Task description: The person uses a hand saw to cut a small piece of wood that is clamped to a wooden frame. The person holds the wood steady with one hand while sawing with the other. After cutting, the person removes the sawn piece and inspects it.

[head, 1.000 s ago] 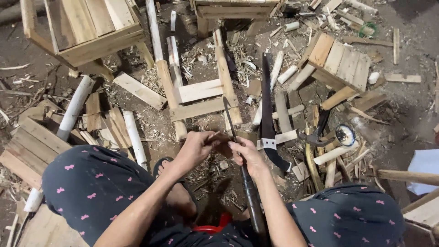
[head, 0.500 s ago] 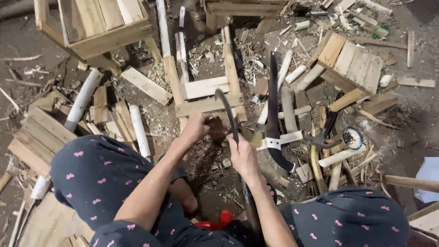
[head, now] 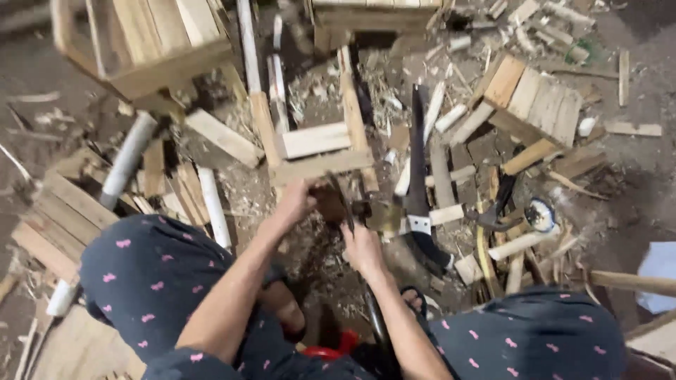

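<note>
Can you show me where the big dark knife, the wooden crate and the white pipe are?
big dark knife point(head: 418, 169), head view, middle of blade.
wooden crate point(head: 151, 42), head view, slatted side.
white pipe point(head: 128, 160), head view, mid-length.

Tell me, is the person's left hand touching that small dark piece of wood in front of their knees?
Touching. The head view shows the left hand with its fingers closed on the dark wood piece, with no gap between them.

Left hand point(head: 294, 203) is gripping a small dark chunk of wood point(head: 331, 204) down on the ground, right hand point(head: 362, 248) wrapped around a thin dark blade point(head: 345, 204) set against it. Big machete point(head: 420, 183) lies just right of that. Wood offcuts and shavings everywhere, a slatted crate point(head: 151, 46) up top left.
</note>
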